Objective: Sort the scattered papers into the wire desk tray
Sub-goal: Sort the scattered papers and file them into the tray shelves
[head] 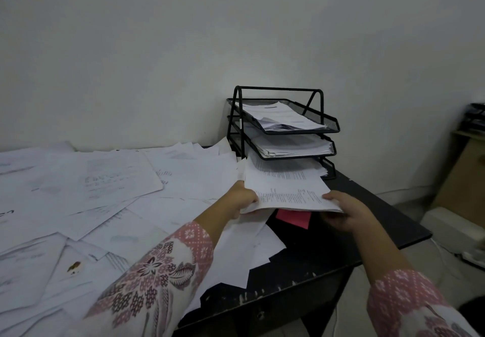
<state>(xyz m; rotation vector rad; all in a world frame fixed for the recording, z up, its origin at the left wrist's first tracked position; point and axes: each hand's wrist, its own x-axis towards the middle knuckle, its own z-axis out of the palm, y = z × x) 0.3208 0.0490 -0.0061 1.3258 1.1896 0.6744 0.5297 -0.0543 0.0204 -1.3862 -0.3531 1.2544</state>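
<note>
Scattered papers (86,192) cover the black tabletop (367,205) from nine o'clock to centre; the left hand (242,200) grips the near-left corner of a printed sheaf (286,187), the right hand (346,210) curls round its near-right corner, a pink note (294,217) beneath; the sheaf's far end meets the bottom tier of the three-tier wire desk tray (283,126) at one o'clock

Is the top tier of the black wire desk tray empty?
No, the top tier of the black wire desk tray already holds a stack of white papers.
</note>
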